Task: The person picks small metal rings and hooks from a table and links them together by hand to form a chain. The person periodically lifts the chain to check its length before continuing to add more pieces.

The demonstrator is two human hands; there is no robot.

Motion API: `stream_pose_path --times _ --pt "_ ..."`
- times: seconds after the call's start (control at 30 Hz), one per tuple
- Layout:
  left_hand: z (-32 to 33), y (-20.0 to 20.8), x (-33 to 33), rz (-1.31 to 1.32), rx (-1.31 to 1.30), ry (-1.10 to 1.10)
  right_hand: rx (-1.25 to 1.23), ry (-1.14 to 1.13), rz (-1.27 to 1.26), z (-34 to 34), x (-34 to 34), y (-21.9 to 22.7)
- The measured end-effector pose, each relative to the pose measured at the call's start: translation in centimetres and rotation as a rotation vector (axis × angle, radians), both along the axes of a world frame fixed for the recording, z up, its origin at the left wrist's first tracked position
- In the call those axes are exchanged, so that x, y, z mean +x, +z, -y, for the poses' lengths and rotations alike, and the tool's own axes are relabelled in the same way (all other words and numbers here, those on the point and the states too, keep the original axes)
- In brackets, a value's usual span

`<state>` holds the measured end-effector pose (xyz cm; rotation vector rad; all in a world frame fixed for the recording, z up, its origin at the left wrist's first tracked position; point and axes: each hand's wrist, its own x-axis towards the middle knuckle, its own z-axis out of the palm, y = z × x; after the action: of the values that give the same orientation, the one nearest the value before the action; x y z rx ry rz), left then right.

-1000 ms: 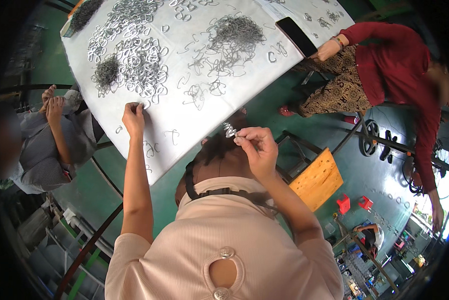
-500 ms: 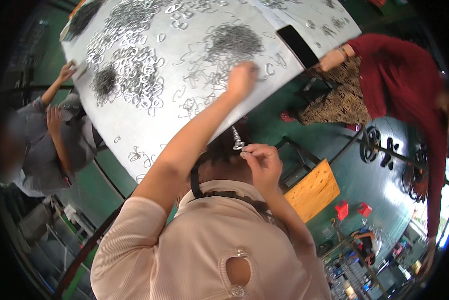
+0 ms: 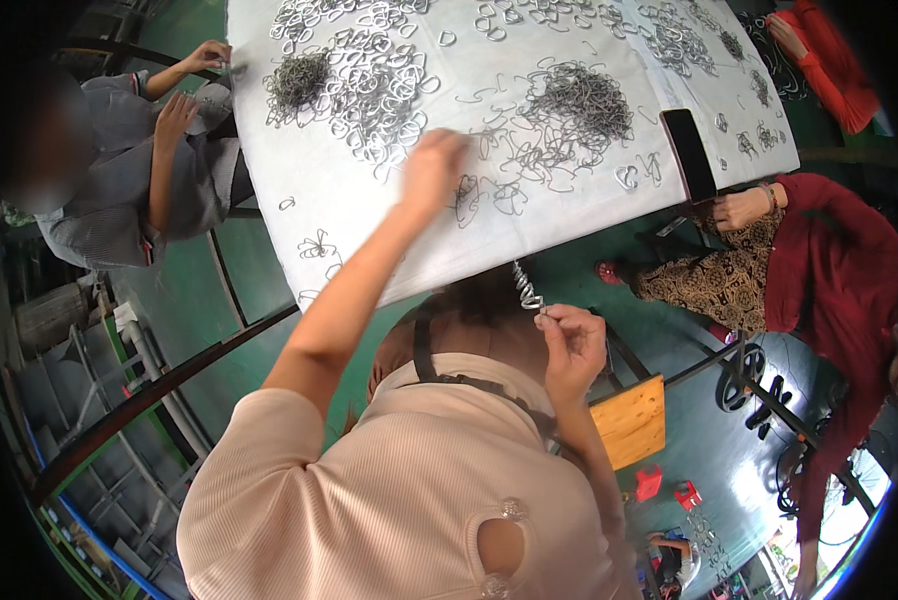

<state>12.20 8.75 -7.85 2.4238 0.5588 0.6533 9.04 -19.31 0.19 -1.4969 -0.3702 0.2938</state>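
Note:
My right hand, below the near table edge, is closed in a pinch on the end of a short chain of shiny metal links. The chain slants up toward the table edge. Over the table, my left hand is blurred by motion, so what its fingers hold is unclear. It is between a spread of flat silver rings and some loose bent wire pieces. A dense heap of dark wire hooks lies farther right.
The white-covered table also bears a dark heap of small pieces and a black phone. One co-worker sits at left, a person in dark red at right, and a red sleeve shows far right. A wooden stool stands behind.
My left hand has moved left across the table, from beside the dark wire heap toward the silver rings. My right hand still pinches the chain. The whole view has shifted.

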Motion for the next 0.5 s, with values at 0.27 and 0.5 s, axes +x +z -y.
stream_pose_path --times 0.27,0.5 --pt "-6.4 -1.2 -7.8 -0.250 0.418 -0.153 -0.011 0.034 0.021 -1.7 -1.3 -0.1" --pt "-5.8 -0.1 -9.2 -0.279 0.096 -0.055 0.062 -0.003 0.040 -3.5 -2.8 -0.5"
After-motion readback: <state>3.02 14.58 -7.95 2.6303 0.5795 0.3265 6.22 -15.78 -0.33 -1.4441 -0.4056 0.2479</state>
